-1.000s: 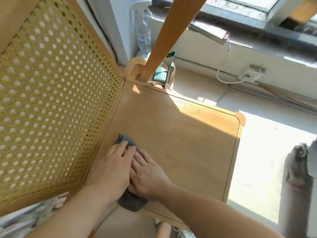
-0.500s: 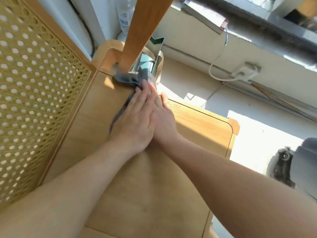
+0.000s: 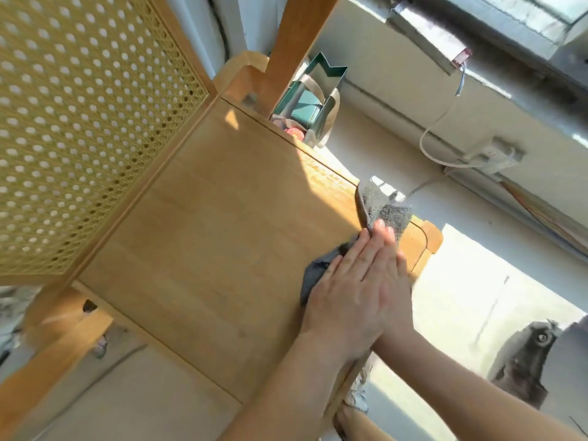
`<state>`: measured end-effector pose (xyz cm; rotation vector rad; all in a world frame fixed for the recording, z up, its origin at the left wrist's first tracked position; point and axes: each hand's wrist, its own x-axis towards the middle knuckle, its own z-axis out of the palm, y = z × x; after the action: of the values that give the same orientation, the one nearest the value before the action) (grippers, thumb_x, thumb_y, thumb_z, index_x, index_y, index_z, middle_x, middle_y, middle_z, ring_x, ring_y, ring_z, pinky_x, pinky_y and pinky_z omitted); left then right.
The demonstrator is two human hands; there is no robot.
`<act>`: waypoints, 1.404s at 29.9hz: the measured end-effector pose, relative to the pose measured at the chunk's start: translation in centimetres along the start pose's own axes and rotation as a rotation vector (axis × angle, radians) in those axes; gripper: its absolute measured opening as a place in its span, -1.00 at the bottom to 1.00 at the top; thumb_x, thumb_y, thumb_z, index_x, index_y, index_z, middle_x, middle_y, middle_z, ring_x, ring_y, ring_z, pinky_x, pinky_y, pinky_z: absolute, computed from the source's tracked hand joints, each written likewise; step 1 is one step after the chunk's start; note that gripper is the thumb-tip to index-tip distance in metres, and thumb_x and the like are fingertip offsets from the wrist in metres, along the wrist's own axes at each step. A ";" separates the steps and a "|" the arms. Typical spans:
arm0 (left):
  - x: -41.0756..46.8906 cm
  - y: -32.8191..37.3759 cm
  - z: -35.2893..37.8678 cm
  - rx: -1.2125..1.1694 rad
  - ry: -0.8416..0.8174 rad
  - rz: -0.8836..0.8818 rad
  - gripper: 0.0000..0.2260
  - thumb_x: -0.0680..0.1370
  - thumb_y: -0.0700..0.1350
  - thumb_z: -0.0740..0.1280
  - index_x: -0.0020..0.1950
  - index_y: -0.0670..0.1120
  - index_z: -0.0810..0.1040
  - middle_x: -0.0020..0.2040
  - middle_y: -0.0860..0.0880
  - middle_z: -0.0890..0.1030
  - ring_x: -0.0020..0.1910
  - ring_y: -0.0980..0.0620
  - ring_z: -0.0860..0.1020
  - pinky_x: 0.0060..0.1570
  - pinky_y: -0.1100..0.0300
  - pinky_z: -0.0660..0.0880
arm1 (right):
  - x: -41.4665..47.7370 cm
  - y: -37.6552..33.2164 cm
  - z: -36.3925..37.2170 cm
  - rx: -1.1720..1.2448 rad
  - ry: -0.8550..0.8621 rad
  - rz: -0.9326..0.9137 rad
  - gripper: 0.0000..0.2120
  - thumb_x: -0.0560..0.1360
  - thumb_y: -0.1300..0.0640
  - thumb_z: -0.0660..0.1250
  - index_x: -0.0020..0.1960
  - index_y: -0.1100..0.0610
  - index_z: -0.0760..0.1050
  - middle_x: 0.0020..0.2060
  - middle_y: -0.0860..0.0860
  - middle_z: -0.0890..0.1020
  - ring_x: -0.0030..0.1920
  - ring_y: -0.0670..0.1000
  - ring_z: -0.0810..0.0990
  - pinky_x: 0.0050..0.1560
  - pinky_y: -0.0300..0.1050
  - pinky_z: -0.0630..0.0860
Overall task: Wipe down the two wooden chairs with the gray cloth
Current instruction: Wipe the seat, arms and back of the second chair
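A wooden chair fills the view, with a flat seat (image 3: 222, 237) and a perforated cane back (image 3: 79, 122) on the left. The gray cloth (image 3: 381, 211) lies at the seat's front right part, one end flapping up near the edge. My left hand (image 3: 346, 291) presses flat on the cloth with straight fingers. My right hand (image 3: 399, 281) lies flat beside it, partly under the left one, also on the cloth. Only one chair is in view.
A chair armrest post (image 3: 292, 43) rises at the seat's far corner. Behind it stands a green bag (image 3: 315, 103). A cable and power strip (image 3: 490, 157) lie along the wall. A dark cat (image 3: 525, 361) sits on the floor at right.
Both hands slid the cloth from the seat's near back corner to the far corner by the post, then across to the front right part of the seat.
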<state>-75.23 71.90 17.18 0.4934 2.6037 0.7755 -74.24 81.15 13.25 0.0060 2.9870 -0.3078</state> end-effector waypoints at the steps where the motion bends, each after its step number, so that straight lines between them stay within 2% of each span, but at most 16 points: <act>1: -1.5 -0.9 -0.2 -0.002 0.001 -0.042 -0.49 0.63 0.03 -0.14 0.58 -0.01 -0.10 0.57 0.10 -0.18 0.53 0.17 -0.18 0.49 0.04 0.06 | -0.6 -1.2 0.3 0.011 -0.039 -0.067 -0.33 0.59 -0.02 0.16 0.56 0.18 -0.04 0.55 0.12 0.05 0.54 0.11 0.02 0.46 0.12 0.10; 6: -12.3 -4.5 -0.9 -0.005 0.118 -0.361 -0.53 0.67 -0.01 -0.11 0.57 -0.08 -0.03 0.58 0.08 -0.12 0.54 0.14 -0.11 0.48 0.15 -0.01 | -4.8 -9.5 1.8 0.026 -0.241 -0.528 -0.34 0.58 -0.12 0.03 0.56 0.16 -0.07 0.56 0.13 -0.06 0.56 0.09 -0.12 0.53 0.12 -0.05; 9: -17.2 -4.0 0.9 -0.022 0.132 -0.477 -0.51 0.66 0.05 -0.07 0.56 -0.08 0.02 0.59 0.04 -0.08 0.55 0.10 -0.04 0.43 0.06 0.25 | -7.7 -9.4 2.3 -0.062 -0.369 -0.779 -0.28 0.57 -0.13 0.10 0.58 0.16 -0.11 0.56 0.11 -0.19 0.55 0.08 -0.28 0.52 0.15 -0.15; 13: -17.1 0.2 3.9 -0.132 0.085 -0.407 -0.45 0.60 0.01 0.05 0.56 -0.12 0.05 0.58 -0.05 0.04 0.55 0.01 0.03 0.37 0.00 0.33 | -6.5 -1.8 0.5 -0.159 -0.295 -0.975 -0.39 0.60 -0.05 0.10 0.57 0.12 0.05 0.58 0.05 0.01 0.57 0.06 -0.04 0.49 0.18 0.02; 17: -12.9 3.2 4.8 -0.080 0.065 -0.231 -0.35 0.57 -0.10 0.17 0.57 -0.09 -0.10 0.58 -0.02 -0.10 0.55 0.02 -0.10 0.47 0.05 0.14 | -5.7 4.7 -3.1 -0.202 -0.199 -0.815 -0.46 0.64 -0.09 -0.08 0.55 0.12 0.12 0.55 0.08 0.13 0.54 0.10 0.12 0.40 0.21 0.24; 19: -10.0 4.0 3.3 -0.048 0.023 -0.198 -0.40 0.59 -0.12 0.11 0.57 -0.09 -0.10 0.58 -0.02 -0.13 0.55 0.05 -0.14 0.50 0.08 0.01 | -6.6 4.2 -1.9 -0.129 -0.184 -0.490 -0.42 0.62 -0.08 -0.02 0.54 0.18 0.10 0.55 0.10 0.06 0.54 0.12 0.08 0.42 0.19 0.19; 22: -10.5 2.5 1.2 -0.033 0.083 -0.252 -0.45 0.55 -0.12 0.13 0.54 -0.08 0.11 0.55 -0.02 0.12 0.49 0.03 0.12 0.44 0.12 0.14 | -9.8 -1.3 2.2 -0.056 -0.108 -0.114 -0.42 0.60 -0.02 -0.03 0.56 0.19 0.01 0.57 0.08 -0.05 0.56 0.10 -0.06 0.48 0.17 0.12; 25: -17.6 -0.1 1.2 -0.173 0.170 -0.381 -0.50 0.39 -0.15 0.12 0.34 -0.08 0.39 0.39 0.00 0.35 0.33 0.01 0.34 0.28 0.18 0.35 | -15.0 -6.3 3.2 0.001 -0.129 -0.313 -0.43 0.58 0.00 0.10 0.51 0.25 0.13 0.52 0.18 0.20 0.53 0.17 0.12 0.47 0.15 0.16; 27: -22.7 -0.7 2.3 -0.231 0.225 -0.498 -0.49 0.34 -0.17 0.05 0.27 -0.10 0.45 0.34 -0.01 0.39 0.29 0.03 0.37 0.23 0.30 0.32 | -18.7 -8.7 2.9 -0.023 -0.205 -0.427 -0.38 0.56 -0.01 0.25 0.51 0.22 0.14 0.52 0.16 0.20 0.53 0.15 0.09 0.50 0.13 0.13; 29: -25.8 -0.5 3.2 -0.278 0.258 -0.572 -0.49 0.36 -0.19 0.04 0.28 -0.12 0.45 0.36 -0.01 0.39 0.30 0.05 0.36 0.26 0.35 0.22 | -21.1 -10.0 3.4 -0.003 -0.280 -0.470 -0.40 0.57 -0.01 0.23 0.52 0.19 0.16 0.54 0.11 0.15 0.54 0.11 0.04 0.47 0.13 0.12; 33: -27.8 0.0 2.6 -0.583 0.330 -0.826 -0.57 0.38 -0.30 0.19 0.22 -0.03 0.48 0.23 0.07 0.43 0.18 0.18 0.41 0.10 0.50 0.26 | -21.9 -11.1 1.4 0.054 -0.523 -0.551 -0.44 0.55 0.11 0.28 0.51 0.15 0.22 0.56 0.06 0.10 0.56 0.07 -0.05 0.50 -0.01 -0.06; 35: -28.0 -0.2 1.4 -0.843 0.424 -1.053 -0.56 0.41 -0.36 0.25 0.21 0.01 0.47 0.21 0.05 0.46 0.10 0.21 0.45 0.04 0.41 0.34 | -21.6 -12.0 -0.4 0.317 -0.734 -0.419 -0.53 0.57 0.18 0.21 0.48 0.09 0.30 0.50 0.05 0.30 0.53 0.04 0.16 0.52 -0.12 0.06; 37: -28.8 -0.2 0.1 -1.116 0.496 -1.212 -0.59 0.45 -0.36 0.26 0.22 0.00 0.46 0.19 0.02 0.49 0.11 0.10 0.49 0.02 0.27 0.38 | -20.9 -13.7 -3.4 0.605 -0.866 -0.063 -0.64 0.57 0.23 0.14 0.30 0.01 0.50 0.12 0.02 0.65 0.16 0.03 0.59 0.25 -0.10 0.48; 39: -29.9 0.2 -1.2 -1.329 0.552 -1.283 -0.73 0.50 -0.30 0.28 0.14 -0.05 0.52 0.11 -0.03 0.57 0.06 0.01 0.55 -0.06 0.19 0.45 | -20.1 -14.9 -6.2 0.723 -0.864 0.115 -0.66 0.56 0.26 0.15 0.14 -0.03 0.61 -0.13 -0.10 0.68 -0.08 -0.06 0.62 -0.01 -0.25 0.56; 41: -31.0 0.9 -2.9 -1.443 0.626 -1.274 -0.88 0.52 -0.25 0.31 0.02 -0.13 0.60 -0.06 -0.11 0.64 -0.10 -0.03 0.60 -0.21 0.16 0.51 | -19.1 -16.1 -9.1 0.818 -0.913 0.126 -0.68 0.54 0.28 0.19 0.12 0.02 0.64 -0.09 -0.09 0.69 -0.03 -0.09 0.62 -0.06 -0.39 0.52; 42: -31.6 1.4 -3.6 -1.454 0.673 -1.242 -0.92 0.53 -0.25 0.32 -0.03 -0.17 0.61 -0.15 -0.12 0.64 -0.21 0.00 0.60 -0.31 0.21 0.50 | -18.7 -16.7 -10.3 0.867 -0.957 0.120 -0.68 0.52 0.29 0.22 0.10 0.04 0.65 -0.06 -0.03 0.70 0.01 -0.05 0.63 -0.03 -0.34 0.54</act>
<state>-49.17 57.80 28.78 -1.7297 1.3870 1.9658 -57.43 67.11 29.22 0.0955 1.7356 -1.1579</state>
